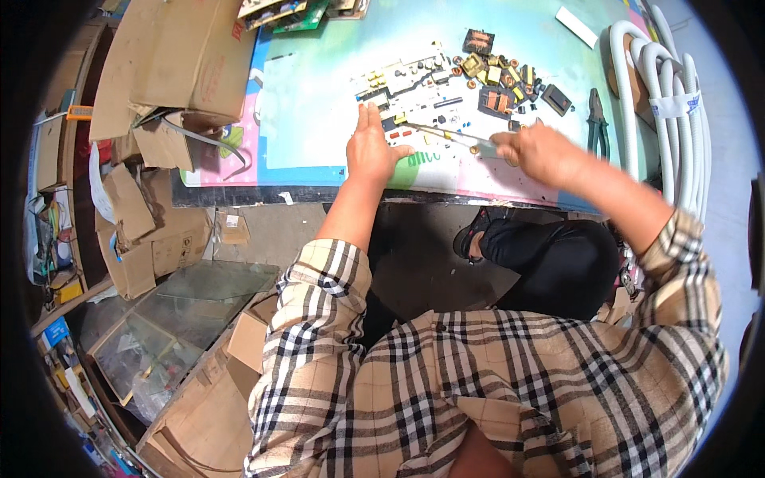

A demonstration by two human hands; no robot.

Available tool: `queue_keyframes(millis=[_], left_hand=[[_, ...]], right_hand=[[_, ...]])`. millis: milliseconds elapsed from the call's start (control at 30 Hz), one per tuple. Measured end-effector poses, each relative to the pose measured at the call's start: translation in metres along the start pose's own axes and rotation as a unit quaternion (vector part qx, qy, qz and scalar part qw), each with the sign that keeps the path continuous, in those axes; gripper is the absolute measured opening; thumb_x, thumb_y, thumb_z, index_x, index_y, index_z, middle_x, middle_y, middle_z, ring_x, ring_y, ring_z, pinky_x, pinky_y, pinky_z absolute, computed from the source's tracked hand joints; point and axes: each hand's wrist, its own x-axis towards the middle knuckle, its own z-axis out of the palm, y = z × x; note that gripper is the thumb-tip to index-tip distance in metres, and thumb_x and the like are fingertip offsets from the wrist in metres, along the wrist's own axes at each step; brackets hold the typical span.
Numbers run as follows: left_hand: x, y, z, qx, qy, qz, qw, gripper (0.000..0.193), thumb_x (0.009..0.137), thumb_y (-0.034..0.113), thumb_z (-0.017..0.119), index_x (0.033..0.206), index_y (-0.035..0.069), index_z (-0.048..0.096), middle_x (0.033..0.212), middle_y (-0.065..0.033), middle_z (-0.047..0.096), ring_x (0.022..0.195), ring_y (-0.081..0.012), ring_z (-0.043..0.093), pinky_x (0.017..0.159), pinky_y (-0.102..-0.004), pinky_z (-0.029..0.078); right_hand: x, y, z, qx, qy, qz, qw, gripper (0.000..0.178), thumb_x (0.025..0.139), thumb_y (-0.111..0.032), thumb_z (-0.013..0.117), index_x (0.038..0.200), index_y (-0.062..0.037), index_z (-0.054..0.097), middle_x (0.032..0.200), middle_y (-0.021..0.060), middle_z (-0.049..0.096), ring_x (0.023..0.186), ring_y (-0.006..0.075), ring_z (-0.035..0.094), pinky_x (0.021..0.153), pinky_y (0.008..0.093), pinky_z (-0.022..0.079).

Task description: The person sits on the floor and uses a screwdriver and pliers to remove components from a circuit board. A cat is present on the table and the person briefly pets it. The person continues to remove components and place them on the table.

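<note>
My left hand [370, 150] lies at the near edge of a pale circuit board [402, 77], fingers stretched forward and thumb spread to the right. Its fingertips touch or nearly touch dark parts beside the board. In my right hand [546, 153], closed fingers grip a long thin metal tool, seemingly a screwdriver [450, 134], whose shaft points left toward a small dark and yellow part [396, 121] by my left fingers. Motion blur hides the tool's handle. Small loose components [446, 121], red, blue and black, lie scattered around the tip.
Coils and transformers [498, 99] are heaped right of the board. Dark-handled pliers [597, 123] lie further right, before coiled white tubing [673, 103]. A cardboard box [179, 60] stands left; stacked circuit boards [299, 14] sit at the back. The table's dark front edge [263, 196] runs before me.
</note>
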Motion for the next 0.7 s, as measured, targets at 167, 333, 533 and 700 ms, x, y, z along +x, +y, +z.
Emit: queue_keyframes(millis=[167,333,533,700], left_hand=[[0.007,0.012,-0.004,-0.015,-0.031,-0.012,0.999,0.112,0.056,0.033,0.092,0.143,-0.009,0.035,0.148,-0.0315,0.035,0.124,-0.0385,0.053,0.101,-0.0382,0.047],[0.006,0.011,-0.003,0.008,-0.006,-0.008,1.0,0.116,0.054,0.04,0.092,0.144,-0.007,0.035,0.149,-0.0296,0.036,0.12,-0.0358,0.058,0.099,-0.0369,0.048],[0.013,0.012,-0.001,-0.014,-0.065,-0.047,0.997,0.111,0.06,0.035,0.091,0.145,-0.006,0.033,0.152,-0.0262,0.033,0.123,-0.036,0.055,0.102,-0.0376,0.048],[0.031,0.022,-0.026,-0.018,0.005,-0.066,0.998,0.068,0.072,0.039,0.082,0.121,-0.002,0.06,0.123,-0.0226,0.057,0.105,-0.0371,0.063,0.092,-0.0424,0.05]], right_hand=[[0.062,-0.022,-0.089,-0.2,-0.096,-0.11,0.969,0.027,0.099,-0.023,0.053,0.098,-0.0013,0.069,0.078,0.0164,0.069,0.072,0.0311,0.065,0.078,0.044,0.051],[0.105,-0.086,-0.139,-0.102,-0.261,0.071,0.957,0.031,0.093,-0.03,0.062,0.079,-0.0035,0.064,0.062,0.0031,0.053,0.049,0.0165,0.049,0.045,0.0329,0.044],[0.04,-0.022,-0.093,-0.111,-0.121,-0.029,0.986,0.035,0.102,-0.028,0.047,0.089,0.0002,0.063,0.062,0.0109,0.06,0.053,0.0186,0.06,0.057,0.039,0.051],[-0.044,-0.009,-0.025,0.25,0.088,0.117,0.957,0.032,0.1,-0.028,0.054,0.115,-0.0027,0.065,0.069,0.0108,0.062,0.052,0.0146,0.058,0.051,0.0318,0.048]])
